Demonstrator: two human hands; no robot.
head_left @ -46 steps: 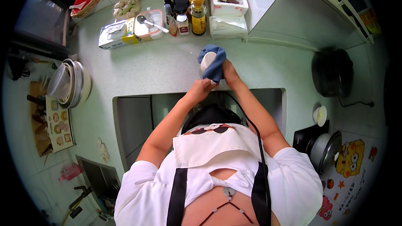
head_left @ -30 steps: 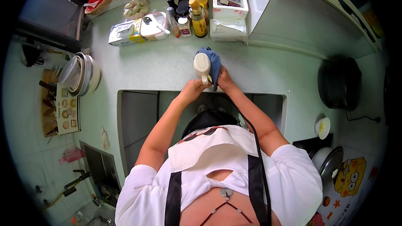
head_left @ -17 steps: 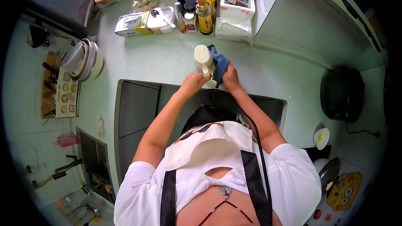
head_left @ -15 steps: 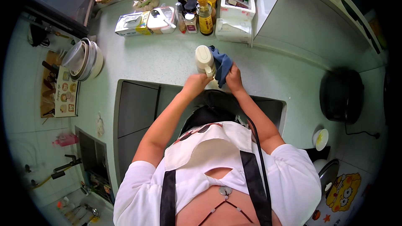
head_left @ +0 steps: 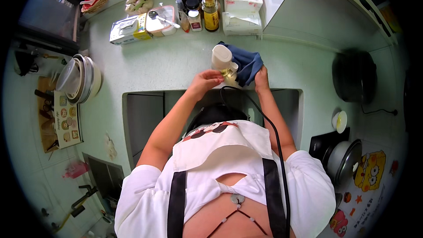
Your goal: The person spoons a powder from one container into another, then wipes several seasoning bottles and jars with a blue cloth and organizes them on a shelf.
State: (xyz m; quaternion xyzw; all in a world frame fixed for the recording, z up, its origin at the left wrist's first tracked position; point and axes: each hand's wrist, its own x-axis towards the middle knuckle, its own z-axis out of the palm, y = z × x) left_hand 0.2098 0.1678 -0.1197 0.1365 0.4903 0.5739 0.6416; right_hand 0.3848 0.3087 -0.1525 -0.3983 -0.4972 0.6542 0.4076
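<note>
A jug with a cream lid point(head_left: 221, 54), a small handle and a see-through lower part stands on the pale green counter near its front edge. My left hand point(head_left: 205, 82) is beside its lower left, fingers stretched toward it and the fingertips at or very close to its side. My right hand point(head_left: 261, 79) is closed on a blue cloth point(head_left: 249, 64), which is spread along the jug's right side and behind it. The cloth hides part of the jug.
Behind stand sauce bottles point(head_left: 210, 11), a lidded container point(head_left: 161, 21) with a spoon on it, and a tissue box point(head_left: 128, 29). Stacked bowls point(head_left: 83, 77) are at left. A black appliance point(head_left: 354, 76) and a small bowl point(head_left: 339, 121) are at right. A black cable point(head_left: 274, 128) crosses by my right arm.
My left hand has let go of the jug's handle and straightened its fingers. The jug's handle has turned to the right. My right hand has moved right, spreading the cloth wider.
</note>
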